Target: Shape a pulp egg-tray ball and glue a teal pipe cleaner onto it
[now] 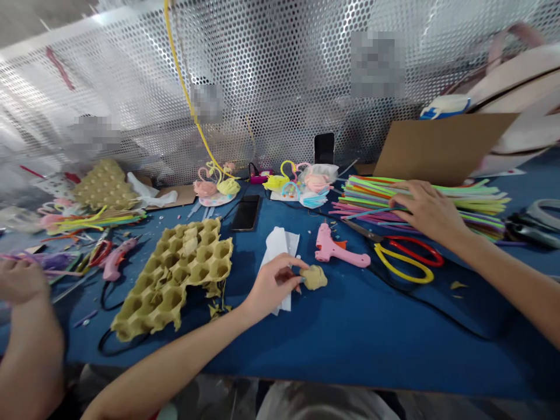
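Near the middle of the table, my left hand (280, 281) is closed, with thumb and fingers pinching the left edge of a small torn egg carton piece (315, 277). White paper (280, 242) lies partly beneath that hand. My right hand (426, 210) reaches over a bundle of colourful pipe cleaners (464, 201), fingers apart and touching the stems; whether it grips any is unclear. Between the hands lie a pink glue gun (336, 248) and scissors (406, 256) with red and yellow handles. Left of my left hand rests a torn egg carton (175, 265).
Another person's hand (21, 280) is at the left, near a second pink glue gun (118, 259). A phone (245, 213) lies behind the egg carton. Pipe cleaner birds (216, 185) stand along the perforated metal screen (271, 76). A black cable (429, 306) crosses the right side.
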Available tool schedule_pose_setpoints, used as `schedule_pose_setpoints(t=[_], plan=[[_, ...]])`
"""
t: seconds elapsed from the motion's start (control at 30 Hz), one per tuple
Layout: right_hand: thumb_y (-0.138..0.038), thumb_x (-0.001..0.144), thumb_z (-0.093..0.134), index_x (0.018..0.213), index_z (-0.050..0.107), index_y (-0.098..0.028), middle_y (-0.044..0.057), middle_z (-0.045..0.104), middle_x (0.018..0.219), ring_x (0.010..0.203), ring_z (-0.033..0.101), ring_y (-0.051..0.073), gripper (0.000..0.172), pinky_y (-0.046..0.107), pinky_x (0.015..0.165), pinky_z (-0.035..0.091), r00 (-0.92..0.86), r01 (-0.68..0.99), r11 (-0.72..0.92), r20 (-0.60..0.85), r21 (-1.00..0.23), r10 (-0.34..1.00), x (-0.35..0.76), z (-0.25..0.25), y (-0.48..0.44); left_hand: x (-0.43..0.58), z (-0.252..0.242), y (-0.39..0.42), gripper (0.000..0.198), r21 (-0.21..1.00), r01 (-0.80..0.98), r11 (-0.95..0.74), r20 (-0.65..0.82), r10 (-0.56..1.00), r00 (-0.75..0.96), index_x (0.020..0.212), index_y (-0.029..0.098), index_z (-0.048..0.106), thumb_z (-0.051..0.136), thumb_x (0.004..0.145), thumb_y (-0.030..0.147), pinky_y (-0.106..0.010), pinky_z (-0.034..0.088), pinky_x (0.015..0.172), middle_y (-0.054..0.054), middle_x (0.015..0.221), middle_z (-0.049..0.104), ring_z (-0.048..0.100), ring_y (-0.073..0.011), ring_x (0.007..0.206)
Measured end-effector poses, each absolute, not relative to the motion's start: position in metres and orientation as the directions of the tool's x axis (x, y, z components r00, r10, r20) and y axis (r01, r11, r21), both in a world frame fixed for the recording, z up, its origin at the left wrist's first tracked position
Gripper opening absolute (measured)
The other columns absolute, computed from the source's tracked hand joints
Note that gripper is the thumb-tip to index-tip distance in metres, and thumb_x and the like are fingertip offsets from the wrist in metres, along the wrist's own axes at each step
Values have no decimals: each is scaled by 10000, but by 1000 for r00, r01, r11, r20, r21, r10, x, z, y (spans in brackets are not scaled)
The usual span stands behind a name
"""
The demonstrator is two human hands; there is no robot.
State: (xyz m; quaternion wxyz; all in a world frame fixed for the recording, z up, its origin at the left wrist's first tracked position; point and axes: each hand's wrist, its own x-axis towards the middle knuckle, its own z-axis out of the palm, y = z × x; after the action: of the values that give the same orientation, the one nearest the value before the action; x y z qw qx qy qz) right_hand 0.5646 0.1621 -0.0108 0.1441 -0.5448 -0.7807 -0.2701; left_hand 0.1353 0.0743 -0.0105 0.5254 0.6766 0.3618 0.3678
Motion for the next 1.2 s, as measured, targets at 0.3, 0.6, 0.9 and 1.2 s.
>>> schedule_pose_setpoints(t=[0.3,0.6,0.9,1.2], plan=[[-324,1003,511,1087,731,-218,106,563,1406,1312,472,329,258,488,1055,438,-388,919,274,528,284,756,569,-15,165,135,-11,74,180,979,92,-182,118,875,470,1012,150,702,665,836,145,-228,554,638,-56,1006,621,676,-100,658],[-313,991,547,990,732,-196,123,584,1336,1256,469,320,219,440,997,426,-427,885,234,502,403,753,562,-10,159,135,-11,74,178,980,94,-177,113,876,468,1016,155,699,673,841,175,-234,564,646,-54,1011,618,674,-103,670],[-336,983,534,949,679,-185,121,620,1021,1044,499,315,211,416,877,393,-397,870,151,486,469,779,553,-9,156,134,-11,74,172,979,96,-177,113,877,468,1008,159,702,674,838,169,-232,561,646,-54,1010,617,676,-102,664],[-363,965,529,918,593,-205,93,668,940,968,574,285,176,387,894,417,-334,920,157,508,359,794,558,-21,166,135,-10,74,168,981,95,-168,105,879,465,1003,155,703,674,838,160,-230,561,637,-52,1008,614,672,-97,650]])
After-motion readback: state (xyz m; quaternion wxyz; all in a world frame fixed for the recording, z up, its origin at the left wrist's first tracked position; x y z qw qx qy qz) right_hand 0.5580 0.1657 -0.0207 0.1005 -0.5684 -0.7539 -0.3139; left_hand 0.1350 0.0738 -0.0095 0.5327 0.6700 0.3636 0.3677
